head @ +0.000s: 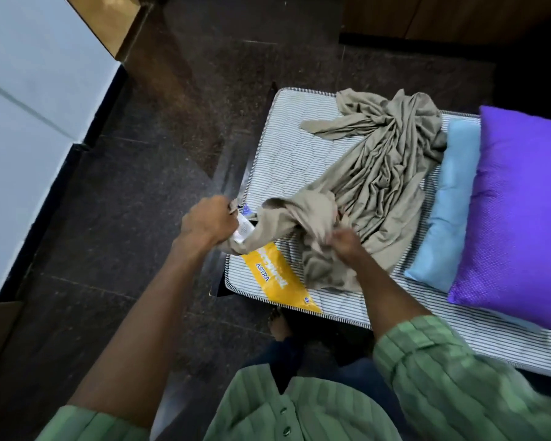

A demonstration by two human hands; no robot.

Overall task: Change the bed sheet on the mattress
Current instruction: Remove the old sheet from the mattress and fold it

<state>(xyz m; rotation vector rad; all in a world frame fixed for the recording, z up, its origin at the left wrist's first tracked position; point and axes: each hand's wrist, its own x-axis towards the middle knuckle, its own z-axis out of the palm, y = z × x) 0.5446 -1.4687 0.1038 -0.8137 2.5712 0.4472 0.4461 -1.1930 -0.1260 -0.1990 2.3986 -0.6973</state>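
Note:
A crumpled beige bed sheet (379, 173) lies in a heap on the bare striped mattress (287, 148). My left hand (209, 222) grips a corner of the sheet beside its white care tag, out past the mattress's left edge. My right hand (344, 241) pinches a bunch of the same sheet over the near part of the mattress. The cloth hangs slack between the two hands. A yellow brand label (280, 278) shows on the mattress under the sheet.
A light blue pillow (449, 205) and a purple pillow (522, 211) lie on the mattress's right side. Dark stone floor (159, 160) surrounds the mattress. A white wall (29, 106) stands at left, wooden furniture (442, 14) at the back. My foot (279, 326) is by the near edge.

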